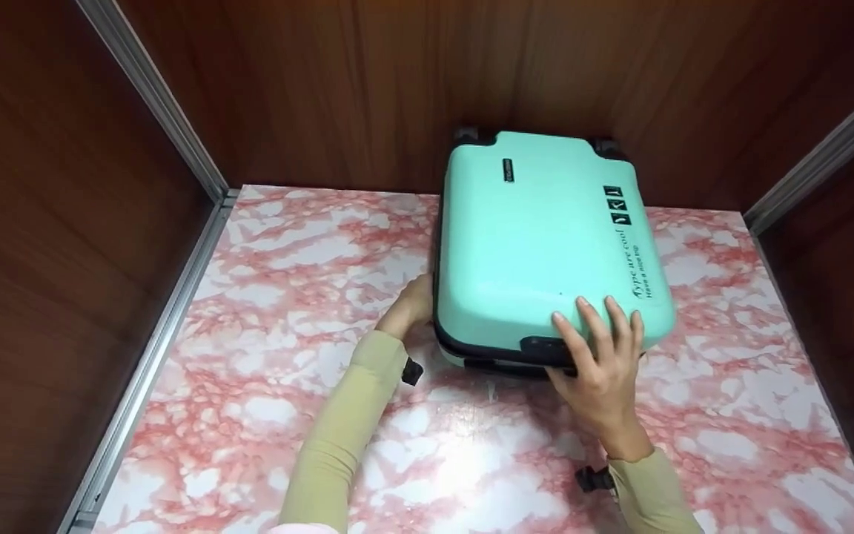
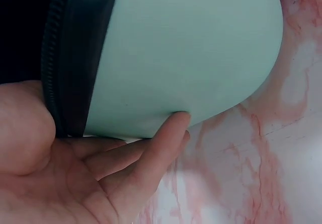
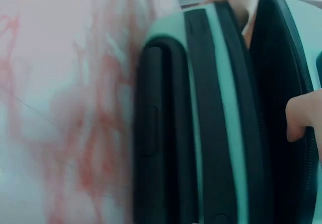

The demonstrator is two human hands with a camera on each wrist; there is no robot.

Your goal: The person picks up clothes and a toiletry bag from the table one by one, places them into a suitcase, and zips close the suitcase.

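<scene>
A mint-green hard-shell suitcase lies flat, its black wheels toward the back panel. From the near edge, my right hand grips the lid, fingers spread on top and thumb tucked under the rim. Seen from the right wrist, the unzipped lid stands slightly apart from the lower shell, with the thumb in that dark gap. At the near left side, my left hand holds the lower shell. Its fingers bend against the green side, and its thumb base lies by the black zipper edge.
The suitcase rests on a red-and-white marbled surface. Dark wood-grain panels stand behind and on both sides, with metal framing at the corners. A black wrist strap piece sticks out from the left sleeve.
</scene>
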